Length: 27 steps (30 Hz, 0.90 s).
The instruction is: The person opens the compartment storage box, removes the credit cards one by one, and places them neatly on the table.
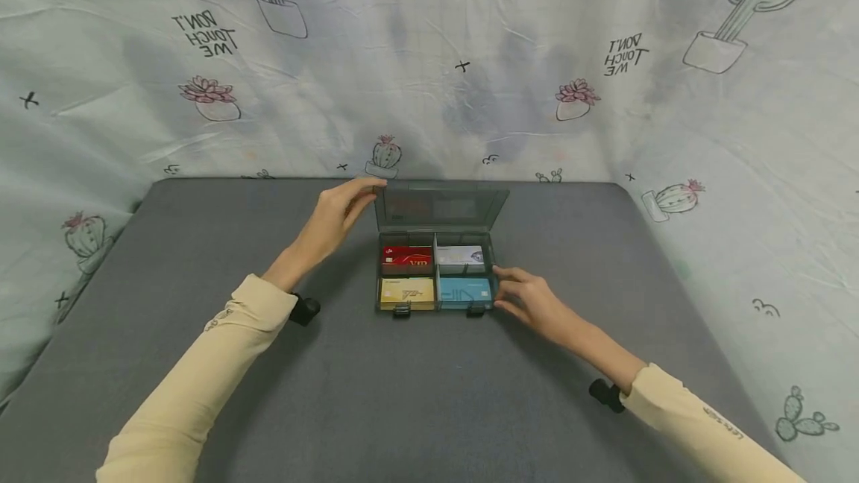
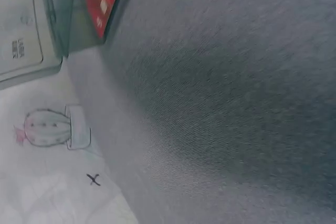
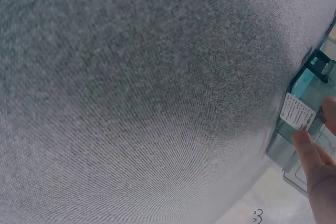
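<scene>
A transparent dark plastic card case [image 1: 436, 274] lies on the grey table, its hinged lid [image 1: 443, 207] raised and leaning back. Inside are a red card stack [image 1: 406, 256], a white one [image 1: 459, 256], a yellow one [image 1: 407, 292] and a blue one [image 1: 464, 292], each in its own compartment. My left hand [image 1: 332, 215] pinches the lid's upper left corner between fingers and thumb; that hand is out of the left wrist view. At the case's right side, my right hand [image 1: 533, 304] touches the wall with extended fingertips, beside a white label [image 3: 297, 112].
Two latches [image 1: 401, 310] hang on the case's front edge. The grey table [image 1: 429, 393] reaches back to a white cloth [image 1: 429, 58] printed with cacti, which also hangs along the sides. Dark wrist cameras [image 1: 305, 311] sit under both cuffs.
</scene>
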Each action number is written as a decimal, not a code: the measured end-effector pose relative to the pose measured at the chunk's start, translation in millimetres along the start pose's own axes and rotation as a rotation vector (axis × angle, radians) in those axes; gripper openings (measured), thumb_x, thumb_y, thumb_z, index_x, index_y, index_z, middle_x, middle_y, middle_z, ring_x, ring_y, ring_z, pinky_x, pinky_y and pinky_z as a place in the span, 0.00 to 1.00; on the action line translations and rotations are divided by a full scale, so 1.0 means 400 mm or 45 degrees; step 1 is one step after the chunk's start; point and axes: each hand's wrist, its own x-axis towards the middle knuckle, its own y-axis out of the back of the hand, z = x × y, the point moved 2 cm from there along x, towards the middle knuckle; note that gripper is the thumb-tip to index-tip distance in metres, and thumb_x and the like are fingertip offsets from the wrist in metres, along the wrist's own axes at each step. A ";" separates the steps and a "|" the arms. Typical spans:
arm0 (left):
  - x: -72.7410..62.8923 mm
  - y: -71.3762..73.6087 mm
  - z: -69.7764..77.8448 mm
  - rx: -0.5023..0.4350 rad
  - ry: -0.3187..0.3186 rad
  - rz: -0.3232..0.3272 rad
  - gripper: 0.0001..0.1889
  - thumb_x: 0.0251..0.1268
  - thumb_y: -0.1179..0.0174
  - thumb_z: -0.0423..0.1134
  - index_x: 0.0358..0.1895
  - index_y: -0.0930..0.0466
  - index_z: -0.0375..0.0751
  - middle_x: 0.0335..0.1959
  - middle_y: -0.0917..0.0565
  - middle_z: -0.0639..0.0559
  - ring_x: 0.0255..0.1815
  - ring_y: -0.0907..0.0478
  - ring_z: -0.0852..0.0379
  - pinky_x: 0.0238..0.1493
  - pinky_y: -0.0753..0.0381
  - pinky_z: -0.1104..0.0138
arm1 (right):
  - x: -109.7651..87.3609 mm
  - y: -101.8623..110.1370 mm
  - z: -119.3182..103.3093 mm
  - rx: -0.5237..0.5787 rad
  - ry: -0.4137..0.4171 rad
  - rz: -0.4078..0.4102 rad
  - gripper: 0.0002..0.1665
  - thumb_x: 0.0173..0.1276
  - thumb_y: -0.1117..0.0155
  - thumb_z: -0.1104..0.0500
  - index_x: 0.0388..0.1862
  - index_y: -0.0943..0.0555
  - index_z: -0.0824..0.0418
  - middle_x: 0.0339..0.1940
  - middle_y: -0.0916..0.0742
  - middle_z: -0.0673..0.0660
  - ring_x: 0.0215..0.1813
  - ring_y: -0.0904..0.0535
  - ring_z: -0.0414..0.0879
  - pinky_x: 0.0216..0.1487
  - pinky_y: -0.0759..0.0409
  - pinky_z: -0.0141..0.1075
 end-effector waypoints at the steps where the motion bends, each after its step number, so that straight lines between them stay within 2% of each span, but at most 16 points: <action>1: 0.004 -0.002 -0.011 -0.020 0.054 -0.033 0.23 0.66 0.44 0.24 0.64 0.29 0.39 0.58 0.22 0.41 0.55 0.21 0.46 0.50 0.20 0.59 | 0.000 0.000 -0.002 -0.003 0.002 0.003 0.08 0.54 0.28 0.70 0.26 0.19 0.62 0.53 0.20 0.74 0.41 0.17 0.56 0.37 0.17 0.38; 5: 0.015 -0.017 -0.049 -0.071 0.215 -0.237 0.40 0.64 0.44 0.21 0.77 0.51 0.45 0.69 0.36 0.34 0.61 0.28 0.37 0.55 0.24 0.53 | -0.002 0.001 -0.006 -0.004 -0.009 0.008 0.08 0.54 0.27 0.71 0.26 0.19 0.62 0.53 0.21 0.74 0.41 0.17 0.56 0.36 0.17 0.38; 8: 0.020 -0.030 -0.072 -0.066 0.282 -0.348 0.51 0.62 0.43 0.19 0.78 0.68 0.49 0.73 0.45 0.31 0.60 0.28 0.34 0.56 0.25 0.52 | -0.001 0.001 -0.009 0.002 -0.013 0.006 0.09 0.54 0.27 0.71 0.26 0.20 0.63 0.54 0.21 0.74 0.43 0.17 0.58 0.37 0.17 0.39; 10: 0.023 -0.038 -0.086 -0.055 0.319 -0.382 0.54 0.61 0.42 0.20 0.77 0.73 0.48 0.74 0.49 0.31 0.59 0.27 0.34 0.56 0.25 0.52 | 0.000 0.000 -0.011 0.004 -0.004 0.002 0.10 0.54 0.28 0.71 0.25 0.21 0.63 0.54 0.22 0.75 0.46 0.18 0.59 0.38 0.17 0.39; 15: 0.031 -0.055 -0.113 -0.020 0.407 -0.419 0.55 0.59 0.39 0.21 0.76 0.74 0.42 0.74 0.50 0.32 0.56 0.24 0.37 0.55 0.24 0.51 | 0.003 -0.005 -0.011 0.016 0.027 -0.009 0.11 0.55 0.29 0.72 0.26 0.24 0.63 0.53 0.22 0.75 0.53 0.21 0.64 0.39 0.17 0.38; 19: 0.037 -0.063 -0.126 -0.016 0.468 -0.465 0.54 0.60 0.39 0.21 0.76 0.74 0.41 0.74 0.49 0.31 0.56 0.25 0.36 0.55 0.25 0.50 | 0.006 -0.004 -0.011 0.021 0.028 -0.014 0.11 0.55 0.29 0.72 0.26 0.24 0.63 0.51 0.22 0.74 0.55 0.23 0.65 0.39 0.17 0.38; 24: 0.039 -0.064 -0.132 -0.048 0.575 -0.510 0.52 0.60 0.40 0.22 0.77 0.71 0.42 0.75 0.50 0.34 0.55 0.23 0.38 0.50 0.22 0.52 | 0.011 -0.002 -0.010 0.016 0.038 -0.021 0.11 0.55 0.29 0.73 0.26 0.24 0.63 0.51 0.22 0.74 0.54 0.22 0.65 0.40 0.17 0.39; 27: 0.039 -0.067 -0.137 -0.032 0.610 -0.535 0.48 0.62 0.40 0.24 0.77 0.65 0.39 0.74 0.47 0.34 0.56 0.23 0.39 0.47 0.20 0.53 | 0.013 -0.002 -0.009 0.012 0.045 -0.019 0.12 0.55 0.30 0.74 0.26 0.25 0.63 0.51 0.23 0.75 0.52 0.21 0.64 0.40 0.17 0.39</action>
